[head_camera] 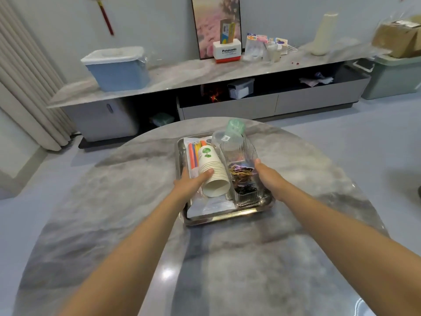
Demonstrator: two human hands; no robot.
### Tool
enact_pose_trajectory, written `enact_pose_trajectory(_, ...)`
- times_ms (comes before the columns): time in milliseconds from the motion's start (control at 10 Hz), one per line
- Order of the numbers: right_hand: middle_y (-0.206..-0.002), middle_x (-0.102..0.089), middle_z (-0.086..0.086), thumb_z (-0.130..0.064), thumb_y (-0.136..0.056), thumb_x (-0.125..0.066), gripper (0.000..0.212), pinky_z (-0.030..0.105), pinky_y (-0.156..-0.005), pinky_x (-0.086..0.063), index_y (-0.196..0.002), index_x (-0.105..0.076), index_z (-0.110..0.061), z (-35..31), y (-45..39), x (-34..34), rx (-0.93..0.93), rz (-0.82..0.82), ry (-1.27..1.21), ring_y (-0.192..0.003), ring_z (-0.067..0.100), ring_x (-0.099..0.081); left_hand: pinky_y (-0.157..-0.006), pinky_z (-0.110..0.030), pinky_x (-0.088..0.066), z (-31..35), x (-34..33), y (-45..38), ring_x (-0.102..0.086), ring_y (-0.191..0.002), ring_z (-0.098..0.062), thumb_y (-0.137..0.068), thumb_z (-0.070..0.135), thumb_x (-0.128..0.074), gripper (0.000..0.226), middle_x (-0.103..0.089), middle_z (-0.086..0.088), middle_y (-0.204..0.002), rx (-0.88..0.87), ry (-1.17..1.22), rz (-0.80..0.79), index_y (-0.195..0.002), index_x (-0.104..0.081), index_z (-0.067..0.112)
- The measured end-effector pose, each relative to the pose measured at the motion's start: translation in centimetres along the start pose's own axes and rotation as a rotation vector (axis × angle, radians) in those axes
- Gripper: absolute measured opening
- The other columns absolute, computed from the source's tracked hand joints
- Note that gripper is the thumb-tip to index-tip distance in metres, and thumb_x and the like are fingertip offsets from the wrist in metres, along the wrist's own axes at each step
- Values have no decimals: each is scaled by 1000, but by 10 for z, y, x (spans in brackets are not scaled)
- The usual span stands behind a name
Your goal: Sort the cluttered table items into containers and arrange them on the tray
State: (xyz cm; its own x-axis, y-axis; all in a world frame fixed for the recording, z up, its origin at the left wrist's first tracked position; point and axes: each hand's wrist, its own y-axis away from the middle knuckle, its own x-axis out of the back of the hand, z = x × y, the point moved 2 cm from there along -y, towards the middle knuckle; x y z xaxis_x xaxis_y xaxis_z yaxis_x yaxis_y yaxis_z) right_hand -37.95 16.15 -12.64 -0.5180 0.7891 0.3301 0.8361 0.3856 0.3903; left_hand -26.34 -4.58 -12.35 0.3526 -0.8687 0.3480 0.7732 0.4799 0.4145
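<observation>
Home living room. Low TV-style console [205, 71] with marble top and drawers along the wall at 12 o'clock; framed picture [216, 23] leaning on it, red knot ornament [104, 14] hung on the wall at 11. Pleated curtain [25, 71] at 9–10 o'clock. Blue storage bin [117, 68] on the console, green bin [394, 76] at 2. Round marble table [136, 213] in the foreground, plain grey floor [341, 133].

hands [230, 179] on tray [227, 218], stacked cups [213, 172]
</observation>
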Motion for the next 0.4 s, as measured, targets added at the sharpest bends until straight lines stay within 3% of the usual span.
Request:
enact_pose_trajectory(100,-76,-50,1,-48,-100,-18,47,30,-72,-37,-83,-52,-20,-11,1,3,-71,-42,48,-70,12,-46,-112,-52,-27,6,3,0,-28,-139,-30,-37,90,-64,132,-21,-5,-155,143,-16,-46,-147,-10,41)
enact_pose_trajectory(200,-83,-47,-6,-48,-99,-14,39,38,-94,-40,-90,-48,-31,-23,13,6,-58,-78,171,-76,10,-45,-112,-49,-28,26,6,11,-32,-138,-29,-39,88,-66,133,-22,-5,-155,168,7,-77,-148,-8,38)
enact_pose_trajectory(300,-123,-55,4,-50,-98,-17,44,43,-110,-30,-124,-47,-31,-88,52,21,-81,-128,333,-111,21,-52,-112,-47,-31,90,25,38,-36,-135,-28,-58,80,-58,111,-26,-6,-153,129,-81,-53,-149,-15,34)
enact_pose_trajectory(400,-153,-28,9,-41,-101,-25,54,32,-109,-24,-147,-24,-12,-168,96,42,-30,-79,418,-139,27,-28,-109,-44,-35,161,46,68,-43,-129,-27,-76,67,-54,90,-27,-9,-153,70,-58,-20,-148,-22,23)
